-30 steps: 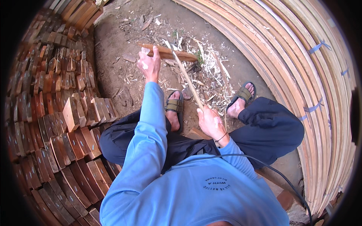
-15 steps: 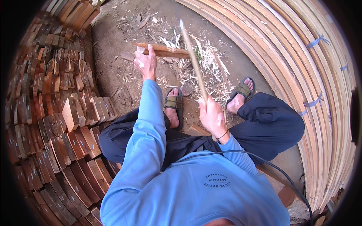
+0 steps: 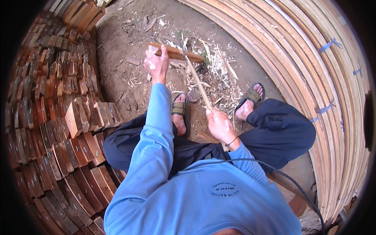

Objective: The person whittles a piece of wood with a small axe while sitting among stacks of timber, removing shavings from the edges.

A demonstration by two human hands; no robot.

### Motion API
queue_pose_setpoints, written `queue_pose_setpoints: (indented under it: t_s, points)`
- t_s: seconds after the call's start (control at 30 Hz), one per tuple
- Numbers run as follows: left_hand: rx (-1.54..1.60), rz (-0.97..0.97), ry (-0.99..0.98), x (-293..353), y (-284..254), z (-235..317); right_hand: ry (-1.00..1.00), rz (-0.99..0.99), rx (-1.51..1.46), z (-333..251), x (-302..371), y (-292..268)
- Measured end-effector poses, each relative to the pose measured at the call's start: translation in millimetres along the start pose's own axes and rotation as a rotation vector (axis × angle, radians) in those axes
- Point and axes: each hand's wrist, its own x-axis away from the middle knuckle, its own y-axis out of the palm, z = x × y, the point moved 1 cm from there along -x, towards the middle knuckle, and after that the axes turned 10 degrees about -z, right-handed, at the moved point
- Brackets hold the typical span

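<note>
Reddish-brown flat wooden piece [image 3: 176, 53] lies across the dirt ground [image 3: 125, 70], and its near end is under the fingers of the left hand [image 3: 156, 62], which are curled over it and press it from above. The rest of the piece goes out to the right of these fingers, towards the pale wood shavings [image 3: 219, 74]. A long thin blade with a pale edge [image 3: 197, 84] touches the top of the piece just beside the left fingers, on their right side. The blade runs back to the right hand [image 3: 221, 125], whose fingers are clenched around its handle end. The handle itself is hidden inside the fist.

Beyond the right fingers stands a big stack of long bent pale wooden slats [image 3: 305, 78]. Beyond the left fingers, on the other side, are rows of short reddish wooden blocks [image 3: 58, 117]. Between the two hands, below the blade, the left foot in an olive sandal [image 3: 181, 113] rests on the ground.
</note>
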Motion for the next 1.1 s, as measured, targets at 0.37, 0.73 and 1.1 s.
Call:
queue_pose_setpoints:
  t_s: [0.37, 0.73, 1.1]
  points:
    - [-0.066, 0.025, 0.052, 0.9, 2.4, 15.6, -0.027, -0.134, -0.304, -18.7, 9.8, -52.8]
    - [-0.036, 0.031, 0.022, -7.3, -0.6, 1.9, -0.019, -0.055, -0.055, 14.2, 2.5, -8.5]
    - [-0.019, 0.043, -0.026, 0.9, -2.3, -10.9, -0.086, 0.061, -0.178, -9.7, 5.7, -10.3]
